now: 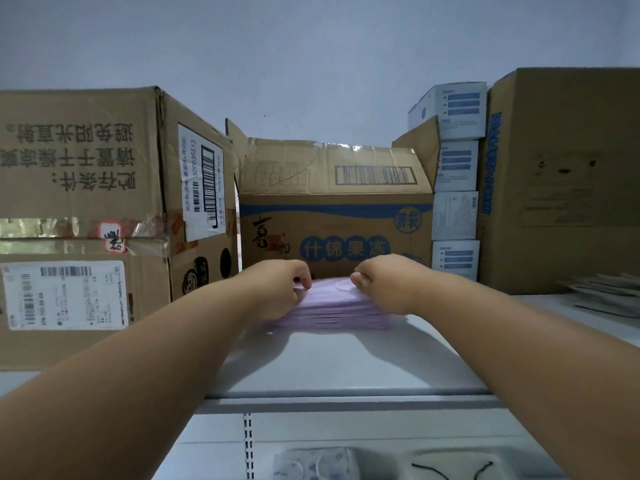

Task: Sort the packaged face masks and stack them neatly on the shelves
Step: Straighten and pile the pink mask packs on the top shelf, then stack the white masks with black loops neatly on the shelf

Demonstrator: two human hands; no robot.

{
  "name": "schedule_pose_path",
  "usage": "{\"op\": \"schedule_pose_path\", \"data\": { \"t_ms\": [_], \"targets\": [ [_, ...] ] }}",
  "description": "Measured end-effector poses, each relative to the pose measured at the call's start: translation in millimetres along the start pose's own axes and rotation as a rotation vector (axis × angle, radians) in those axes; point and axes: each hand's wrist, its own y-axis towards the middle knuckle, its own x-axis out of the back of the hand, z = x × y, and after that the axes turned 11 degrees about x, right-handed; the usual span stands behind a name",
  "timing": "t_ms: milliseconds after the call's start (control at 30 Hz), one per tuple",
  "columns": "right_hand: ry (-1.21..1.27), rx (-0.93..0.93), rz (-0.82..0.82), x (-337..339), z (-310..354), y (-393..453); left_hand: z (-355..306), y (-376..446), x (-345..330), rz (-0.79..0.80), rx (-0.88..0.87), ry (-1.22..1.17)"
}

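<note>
Both hands held a stack of purple packaged masks (332,308) on the top shelf (346,362), in front of an open carton

The left hand (280,289) gripped the stack's left end, fingers curled over its top edge, while the right hand (384,285) gripped the right end with the thumb on top and the other fingers hidden behind the packs. The stack lay flat on the grey shelf, just before the open carton (334,202) with blue lettering. A taped carton (104,220) stood to its left and a tall carton (564,178) to the far right, with white boxes (455,188) piled between the open and tall cartons. Flattened cardboard (609,292) lay at the right edge. More packs (311,462) showed on the shelf below, blurred
</note>
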Motion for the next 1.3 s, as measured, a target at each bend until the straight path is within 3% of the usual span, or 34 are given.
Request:
{"op": "schedule_pose_path", "data": {
  "t_ms": [100, 333, 633, 900, 1067, 1200, 1300],
  "targets": [
    [-0.058, -0.041, -0.002, 3.2, 4.4, -3.7, -0.9, -0.1, 3.6, -0.018, -0.032, 0.045],
    [-0.058, -0.088, -0.277, 14.4, 16.3, -31.9, -24.0, -16.7, 13.5, -0.239, -0.258, 0.155],
    [-0.174, -0.173, -0.481, 58.7, -25.7, -106.7, -104.0, -40.1, 4.3, -0.069, -0.510, 0.091],
    [-0.153, -0.312, -0.421, 69.5, -132.5, -184.4, -224.1, -39.7, -25.3, 0.056, -0.642, 0.091],
    [-0.184, -0.342, -0.336, 84.3, -208.7, -217.5, -305.5, -32.3, -46.1, 0.107, -0.637, 0.022],
    [-0.199, -0.471, -0.162, 90.6, -272.0, -240.7, -368.9, -17.1, -64.8, 0.138, -0.596, 0.036],
    [-0.073, -0.543, 0.021, 81.7, -306.3, -253.1, -405.5, 4.0, -84.3, 0.200, -0.455, 0.097]
  ]
}}
